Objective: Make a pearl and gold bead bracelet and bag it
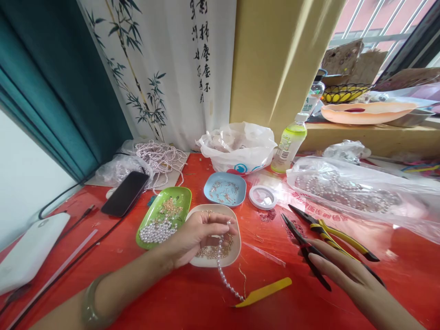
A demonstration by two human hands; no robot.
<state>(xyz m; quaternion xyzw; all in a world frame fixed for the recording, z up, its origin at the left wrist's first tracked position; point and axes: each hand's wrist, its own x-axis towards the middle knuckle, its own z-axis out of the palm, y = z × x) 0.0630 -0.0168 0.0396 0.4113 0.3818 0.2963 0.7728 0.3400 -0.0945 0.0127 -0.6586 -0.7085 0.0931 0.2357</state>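
Note:
My left hand is closed in a pinch on one end of a pearl bead string, above a cream dish with small gold pieces in it. The string hangs down to the red table, its lower end by a fine gold chain and yellow tweezers. On the right, my right hand is closed around black needle-nose pliers, their jaws pointing away from me. Yellow-and-black pliers lie just beyond that hand.
A green tray holds pearl beads and gold pieces. Behind sit a blue dish, a round white-rimmed lid, a plastic bag and a bottle. Bagged bead strings lie right; a phone and cables lie left.

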